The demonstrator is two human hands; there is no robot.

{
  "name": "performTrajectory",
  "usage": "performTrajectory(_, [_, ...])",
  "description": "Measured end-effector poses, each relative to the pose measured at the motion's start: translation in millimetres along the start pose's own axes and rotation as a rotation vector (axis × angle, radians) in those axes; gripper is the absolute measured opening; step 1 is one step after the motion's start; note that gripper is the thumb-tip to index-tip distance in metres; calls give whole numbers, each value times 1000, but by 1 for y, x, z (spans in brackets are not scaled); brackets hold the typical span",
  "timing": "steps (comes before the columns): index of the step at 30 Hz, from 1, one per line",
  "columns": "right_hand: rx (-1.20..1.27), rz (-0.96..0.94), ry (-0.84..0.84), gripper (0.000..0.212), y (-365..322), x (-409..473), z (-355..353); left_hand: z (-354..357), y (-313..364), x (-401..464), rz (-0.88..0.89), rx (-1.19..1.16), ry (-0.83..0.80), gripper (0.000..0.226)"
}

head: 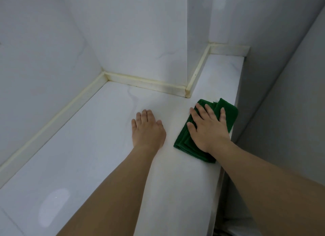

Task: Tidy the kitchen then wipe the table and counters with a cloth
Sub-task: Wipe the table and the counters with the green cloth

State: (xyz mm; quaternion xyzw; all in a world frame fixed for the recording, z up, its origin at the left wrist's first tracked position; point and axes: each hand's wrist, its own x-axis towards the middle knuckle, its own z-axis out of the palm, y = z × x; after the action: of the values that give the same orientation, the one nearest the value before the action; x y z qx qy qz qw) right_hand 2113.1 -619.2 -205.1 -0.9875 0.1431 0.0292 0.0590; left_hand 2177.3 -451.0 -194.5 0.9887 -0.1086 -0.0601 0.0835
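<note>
A folded green cloth lies at the counter's right edge, under the right hand's flat, spread fingers; the left hand rests flat beside it.

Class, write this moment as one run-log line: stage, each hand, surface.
stage: wiping counter | right hand: flat on folded green cloth | left hand: flat on white marble-look counter | cloth near counter's right edge

We note two bare forearms in view, no sleeves reaching the wrists. The left hand and right hand carry no gloves, rings, watch or bands. Fingernails are short and unpainted.
</note>
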Motion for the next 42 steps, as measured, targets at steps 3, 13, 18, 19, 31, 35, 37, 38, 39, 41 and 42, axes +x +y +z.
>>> performTrajectory(3, [28,168,22,60,5,14,-1,-3,9,19,-3,-41,-19,58])
performTrajectory(13, [26,366,29,60,16,67,-6,5,42,81,-98,-151,15,60])
performTrajectory(18, [54,503,52,60,19,94,-7,8,52,101,-249,-156,29,61])
performTrajectory(19, [58,540,55,60,20,100,-8,9,55,103,-256,-122,35,61])
performTrajectory(31, [194,775,49,60,25,149,-19,20,58,111,-255,-18,104,64])
performTrajectory(35, [-35,468,143,56,34,113,-20,17,60,108,-242,-11,79,64])
performTrajectory(37, [-112,324,73,58,35,100,-16,14,59,107,-238,1,70,65])
performTrajectory(38, [-79,314,29,59,35,99,-14,14,59,106,-240,3,67,65])
performTrajectory(39, [-49,327,0,59,35,102,-13,13,60,106,-243,1,63,65])
performTrajectory(41, [-24,378,-23,60,33,113,-11,12,62,107,-245,-3,58,65])
performTrajectory(42, [-18,398,-30,60,30,119,-11,12,61,107,-253,-5,52,65])
